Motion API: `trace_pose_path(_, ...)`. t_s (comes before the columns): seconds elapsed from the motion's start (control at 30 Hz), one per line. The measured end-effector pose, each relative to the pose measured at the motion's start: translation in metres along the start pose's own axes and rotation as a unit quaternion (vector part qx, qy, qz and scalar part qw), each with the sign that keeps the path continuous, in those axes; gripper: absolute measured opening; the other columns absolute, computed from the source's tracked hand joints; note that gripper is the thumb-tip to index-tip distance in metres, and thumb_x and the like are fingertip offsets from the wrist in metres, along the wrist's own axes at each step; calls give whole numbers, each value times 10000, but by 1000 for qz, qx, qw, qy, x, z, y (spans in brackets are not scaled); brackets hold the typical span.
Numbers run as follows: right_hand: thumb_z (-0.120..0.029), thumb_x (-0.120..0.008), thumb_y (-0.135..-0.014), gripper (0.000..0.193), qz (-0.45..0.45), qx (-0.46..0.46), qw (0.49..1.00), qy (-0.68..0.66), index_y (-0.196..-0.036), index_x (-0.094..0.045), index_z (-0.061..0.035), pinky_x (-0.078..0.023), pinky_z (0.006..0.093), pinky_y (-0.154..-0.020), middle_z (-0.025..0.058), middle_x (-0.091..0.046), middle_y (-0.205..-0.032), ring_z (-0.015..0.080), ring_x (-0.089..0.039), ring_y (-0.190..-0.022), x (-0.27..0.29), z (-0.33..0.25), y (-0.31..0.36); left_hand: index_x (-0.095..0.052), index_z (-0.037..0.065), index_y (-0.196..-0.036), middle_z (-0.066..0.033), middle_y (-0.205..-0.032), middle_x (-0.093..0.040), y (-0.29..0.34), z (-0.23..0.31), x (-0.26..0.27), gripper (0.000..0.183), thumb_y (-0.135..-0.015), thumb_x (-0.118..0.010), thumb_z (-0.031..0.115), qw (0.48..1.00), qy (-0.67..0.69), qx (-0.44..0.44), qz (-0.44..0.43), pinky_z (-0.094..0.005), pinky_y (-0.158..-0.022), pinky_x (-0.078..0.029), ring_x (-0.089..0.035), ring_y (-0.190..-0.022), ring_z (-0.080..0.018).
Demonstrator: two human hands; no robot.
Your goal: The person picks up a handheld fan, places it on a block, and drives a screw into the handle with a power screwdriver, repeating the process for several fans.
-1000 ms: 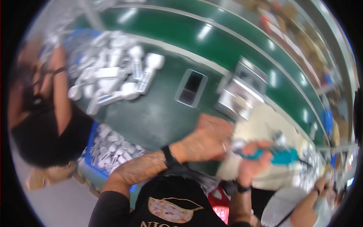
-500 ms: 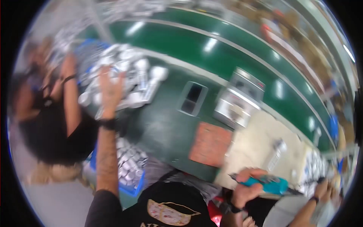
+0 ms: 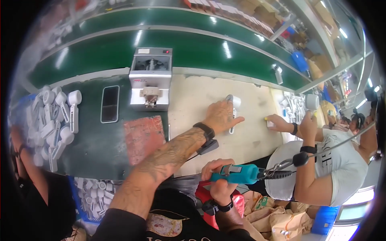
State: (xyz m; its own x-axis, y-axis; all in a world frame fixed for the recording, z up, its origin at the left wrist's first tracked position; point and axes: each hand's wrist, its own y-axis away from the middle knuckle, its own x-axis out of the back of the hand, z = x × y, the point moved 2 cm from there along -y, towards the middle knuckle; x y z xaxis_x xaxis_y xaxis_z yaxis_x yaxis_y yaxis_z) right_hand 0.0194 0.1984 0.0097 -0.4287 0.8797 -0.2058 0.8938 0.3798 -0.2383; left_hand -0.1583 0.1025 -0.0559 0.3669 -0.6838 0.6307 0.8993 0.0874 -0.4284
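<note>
My left hand (image 3: 219, 116) reaches over the beige board, its fingers and thumb around a white plastic spoon-shaped piece (image 3: 235, 102) with a round head. The undersides of those fingers are hidden. Held close to my body, my right hand (image 3: 219, 180) is closed round a teal electric screwdriver (image 3: 238, 174), which has a metal clip and a coiled hanging cord. The tool's tip is hidden behind my fingers. Left of the board stands a grey metal screw-feeder machine (image 3: 150, 80) with a small red light.
A phone (image 3: 109, 104) and a worn red mat (image 3: 144, 138) lie on the green table. Similar white pieces (image 3: 52, 116) are heaped at left; more fill a blue crate (image 3: 76, 197) below. On the right, a co-worker's hand (image 3: 277, 123) rests on the board's edge.
My left hand has left the heap of white pieces and moved right, onto the piece on the board. The view has swung right. My right hand still holds the screwdriver.
</note>
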Motion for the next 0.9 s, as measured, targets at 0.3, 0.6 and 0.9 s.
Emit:
trace_pose_path(0.3, -607, -731, -819, 706, 35, 5, 999, 36, -1052, -516, 23, -462, 299, -557, 97, -571, -745, 184, -570, -619, 23, 3, -2, -571, 59, -1090, -124, -1034, -612, 26, -17, 37, 378, -870, -638, 359, 999, 10, 31, -41, -457, -874, -482, -598, -1004, -333)
trace_pose_path(0.6, -677, -669, -823, 718, 4, 5, 1000, 5, -1029, -525, -4, -437, 306, -526, 73, -539, -688, 183, -538, -586, -11, 23, -55, -663, 20, -1028, -161, -1025, -625, 123, -36, 200, 247, -858, -684, 198, 995, 5, 13, -101, -452, -806, -487, -600, -968, -361)
trace_pose_path(0.9, -611, -602, -919, 632, -54, 104, 990, -78, -1067, -533, -1, -437, 327, -542, 62, -514, -672, 179, -511, -579, -110, 36, -143, -670, 64, -1131, -105, -1062, -635, 167, -80, 214, 331, -852, -715, 237, 997, -41, 46, -53, -422, -946, -467, -601, -1009, -309)
